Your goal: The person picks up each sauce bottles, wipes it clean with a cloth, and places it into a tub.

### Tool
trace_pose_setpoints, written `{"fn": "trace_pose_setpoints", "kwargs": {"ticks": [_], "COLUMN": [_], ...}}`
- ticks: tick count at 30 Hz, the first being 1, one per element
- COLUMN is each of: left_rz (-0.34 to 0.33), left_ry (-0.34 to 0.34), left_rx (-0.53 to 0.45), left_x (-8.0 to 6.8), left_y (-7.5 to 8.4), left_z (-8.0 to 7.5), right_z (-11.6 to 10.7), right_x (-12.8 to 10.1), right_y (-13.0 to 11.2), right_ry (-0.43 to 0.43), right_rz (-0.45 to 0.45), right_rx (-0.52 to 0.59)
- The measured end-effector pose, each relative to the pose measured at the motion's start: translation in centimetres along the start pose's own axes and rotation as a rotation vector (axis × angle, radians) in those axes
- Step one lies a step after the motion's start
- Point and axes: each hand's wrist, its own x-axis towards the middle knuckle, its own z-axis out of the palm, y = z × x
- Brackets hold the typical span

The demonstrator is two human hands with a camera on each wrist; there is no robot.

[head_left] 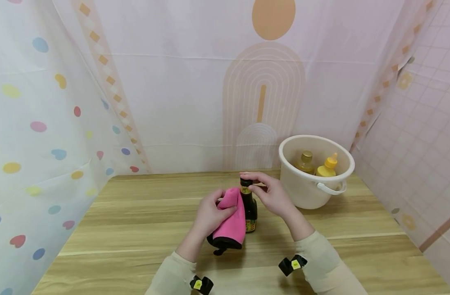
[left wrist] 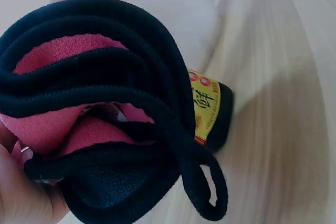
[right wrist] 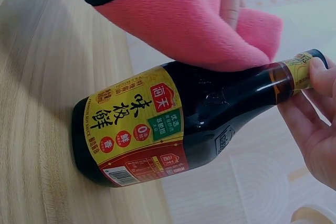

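Note:
A dark soy sauce bottle (right wrist: 199,114) with a yellow and red label stands upright on the wooden table. My right hand (head_left: 271,192) grips it by the neck, close under the black cap. In my left hand (head_left: 209,213) is a folded pink cloth (head_left: 230,217) with black edging and a small hanging loop (left wrist: 207,192). The cloth lies against the bottle's left side, covering part of it in the head view. From the left wrist view, the folds hide all but the bottle's lower label.
At the back right of the table (head_left: 144,221) stands a white bucket (head_left: 302,192) with a handle. Inside it are a bottle with a gold cap (head_left: 306,162) and a yellow squeeze bottle (head_left: 327,167). Patterned curtains (head_left: 180,102) hang behind and at the sides.

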Motion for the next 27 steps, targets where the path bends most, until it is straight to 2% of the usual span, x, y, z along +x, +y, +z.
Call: {"fn": "trace_pose_setpoints", "kwargs": {"ticks": [11, 19, 27], "left_rz": [-0.036, -0.082, -0.037], "left_ry": [-0.031, -0.121, -0.169], "left_rx": [0.061, 0.088, 0.15], "left_x": [-0.8, -1.3, -1.4], "left_y": [-2.5, -4.8, -5.8], "left_z": [-0.4, -0.2, 0.2], "right_z": [0.2, 0.3, 0.2], "right_x": [0.0, 0.1, 0.0], "right_y": [-0.1, 0.0, 0.0], "right_ry": [0.002, -0.005, -0.018], "right_rz": [-0.01, -0.01, -0.01], "right_rx": [0.002, 0.011, -0.002]}}
